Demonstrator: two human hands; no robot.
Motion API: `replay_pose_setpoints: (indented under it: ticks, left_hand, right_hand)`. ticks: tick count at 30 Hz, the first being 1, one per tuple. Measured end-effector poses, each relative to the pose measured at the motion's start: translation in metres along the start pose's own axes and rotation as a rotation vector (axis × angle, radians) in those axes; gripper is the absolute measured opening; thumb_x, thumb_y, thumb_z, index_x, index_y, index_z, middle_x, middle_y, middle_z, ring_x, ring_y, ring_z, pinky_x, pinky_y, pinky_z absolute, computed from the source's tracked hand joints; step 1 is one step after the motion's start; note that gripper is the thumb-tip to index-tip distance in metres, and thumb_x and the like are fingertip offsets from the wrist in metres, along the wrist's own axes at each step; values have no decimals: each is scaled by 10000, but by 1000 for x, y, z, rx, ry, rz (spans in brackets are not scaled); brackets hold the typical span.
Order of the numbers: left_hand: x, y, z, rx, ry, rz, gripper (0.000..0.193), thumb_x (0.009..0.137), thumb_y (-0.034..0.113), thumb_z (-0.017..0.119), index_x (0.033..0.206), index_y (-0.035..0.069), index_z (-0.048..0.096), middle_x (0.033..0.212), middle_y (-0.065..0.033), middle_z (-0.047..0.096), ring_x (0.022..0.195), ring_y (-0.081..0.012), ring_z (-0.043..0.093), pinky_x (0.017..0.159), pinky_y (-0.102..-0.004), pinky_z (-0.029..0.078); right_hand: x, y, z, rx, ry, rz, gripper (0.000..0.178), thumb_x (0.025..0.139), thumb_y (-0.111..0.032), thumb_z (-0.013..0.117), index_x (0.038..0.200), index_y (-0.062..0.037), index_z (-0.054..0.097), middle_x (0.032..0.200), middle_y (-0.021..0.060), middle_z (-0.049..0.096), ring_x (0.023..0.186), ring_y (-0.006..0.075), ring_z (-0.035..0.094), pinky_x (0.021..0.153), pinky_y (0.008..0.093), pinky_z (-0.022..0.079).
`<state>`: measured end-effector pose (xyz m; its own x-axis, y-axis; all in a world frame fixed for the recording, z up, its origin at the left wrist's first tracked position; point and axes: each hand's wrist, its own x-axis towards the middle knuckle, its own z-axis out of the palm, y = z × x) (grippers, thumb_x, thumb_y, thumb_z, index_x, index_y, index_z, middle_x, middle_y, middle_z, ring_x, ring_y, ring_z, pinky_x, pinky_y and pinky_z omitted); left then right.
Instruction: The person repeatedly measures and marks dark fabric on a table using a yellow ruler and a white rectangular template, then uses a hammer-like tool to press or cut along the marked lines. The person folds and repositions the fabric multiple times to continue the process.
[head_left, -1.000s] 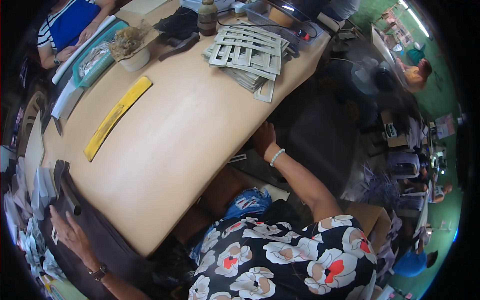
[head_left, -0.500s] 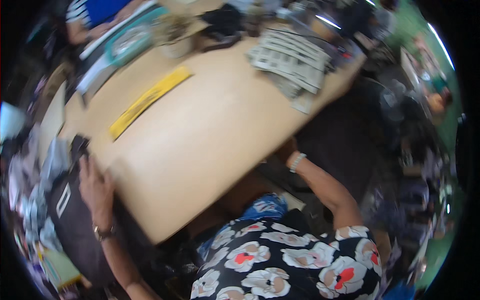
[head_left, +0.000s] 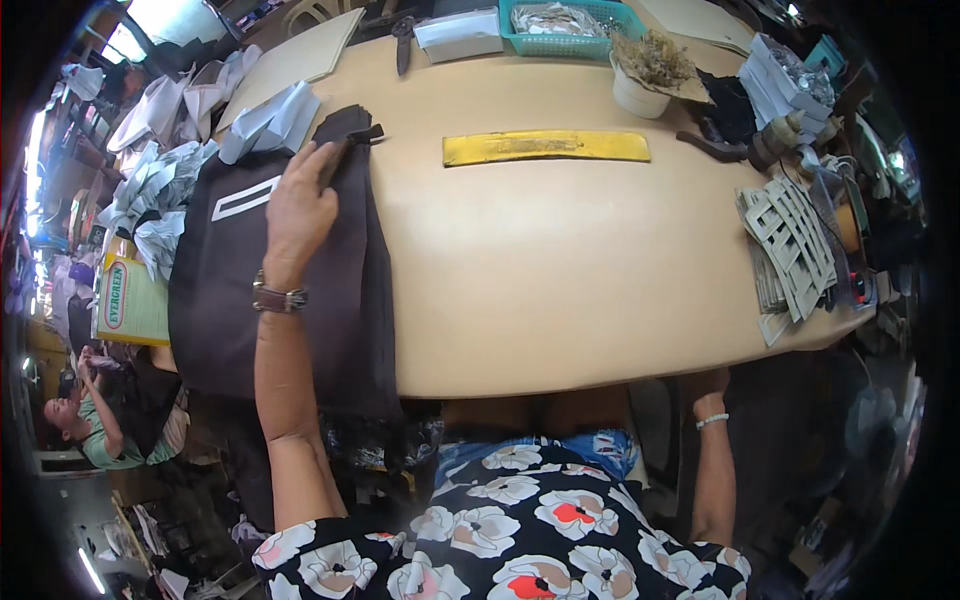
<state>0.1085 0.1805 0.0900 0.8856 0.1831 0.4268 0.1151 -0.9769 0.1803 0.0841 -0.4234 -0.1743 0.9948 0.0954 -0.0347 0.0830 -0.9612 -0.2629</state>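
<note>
At the left of the table lie dark brown cloth pieces (head_left: 235, 270), layered, hanging over the front edge. A white rectangular outline (head_left: 243, 199) shows near their top. My left hand (head_left: 300, 212) rests on the upper part of the cloth, beside a narrow dark folded piece (head_left: 345, 124); its fingers are stretched forward. My right hand (head_left: 708, 382) is low at the right, at the table's front edge. Its fingers are hidden under the tabletop, so what it touches does not show. A yellow flat strip (head_left: 546, 147) lies across the far middle of the table.
Along the far side are scissors (head_left: 403, 45), a white box (head_left: 458, 36), a teal basket (head_left: 570, 46) and a white pot (head_left: 640, 97). Stacked pale frame-like cutouts (head_left: 790, 240) sit at the right. Crumpled paper (head_left: 160, 190) and a yellow-green tin (head_left: 135, 300) border the cloth.
My view has turned left, bringing the cloth and tin more fully into sight. My left hand stays on the cloth, and my right hand remains below the table edge.
</note>
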Motion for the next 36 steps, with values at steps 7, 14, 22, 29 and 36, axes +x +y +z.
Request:
replay_pose_setpoints:
  ticks: [7,14,22,29,36]
  left_hand:
    - [-39,-27,6,172,-102,8,469,826,64,571,1294,59,538,1357,-178,499,1256,-345,464,1063,-401,357]
    - [-94,123,-35,-362,-59,145,384,853,29,573,1235,-12,577,1304,-203,544,1218,-331,512,1025,-388,381]
    - [-161,344,90,-1354,-1070,321,271,872,140,628,1065,-49,640,1087,-175,656,982,-267,638,852,-349,493]
    - [-168,461,191,-1371,-1566,-390,429,907,377,620,1177,43,610,1153,-105,618,1073,-201,564,890,-321,454]
    - [-186,481,232,-1673,-1348,-1074,419,821,290,733,1151,87,576,1165,-105,582,1037,-235,560,948,-392,443]
  right_hand:
    - [-15,17,-31,814,130,143,274,828,-84,528,1068,12,618,1007,177,653,951,326,628,813,399,501]
    - [-37,-21,-120,185,155,466,267,729,10,609,988,32,668,819,226,660,797,357,647,736,408,519]
    - [-62,14,-147,1028,263,549,328,761,64,637,1088,46,625,808,25,657,751,66,598,678,202,470]
    - [-64,13,-140,1193,281,525,349,789,55,614,1137,53,577,845,28,652,765,54,585,699,185,458]
    - [-64,13,-135,1218,324,520,319,799,48,613,1115,57,570,844,29,647,759,54,578,692,193,465]
